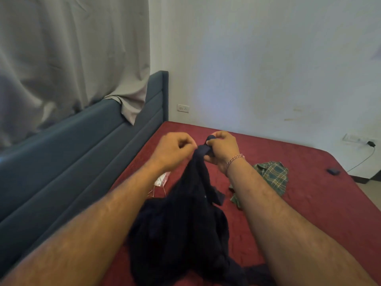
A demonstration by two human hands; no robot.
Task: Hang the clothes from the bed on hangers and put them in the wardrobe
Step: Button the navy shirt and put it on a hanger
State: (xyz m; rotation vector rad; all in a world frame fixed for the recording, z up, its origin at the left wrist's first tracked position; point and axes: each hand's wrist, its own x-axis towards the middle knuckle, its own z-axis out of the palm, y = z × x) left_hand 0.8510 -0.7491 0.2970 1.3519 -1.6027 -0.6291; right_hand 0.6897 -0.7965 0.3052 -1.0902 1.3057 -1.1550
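The dark navy knitted garment [185,223] is held up over the dark red quilted bedspread [309,203], its top edge bunched between both hands while the rest hangs down and piles on the bed. It's pinched by the left hand [173,150], fingers curled in tight, and gripped by the right hand [221,150], thumb and fingers wrapped round a rolled bit of fabric; a thin beaded bracelet [235,159] is worn on that wrist. A crumpled green checked shirt [270,178] is left lying just right of the arms. A blue padded headboard [82,153] is seen on the left, grey curtain [68,54] draped over it.
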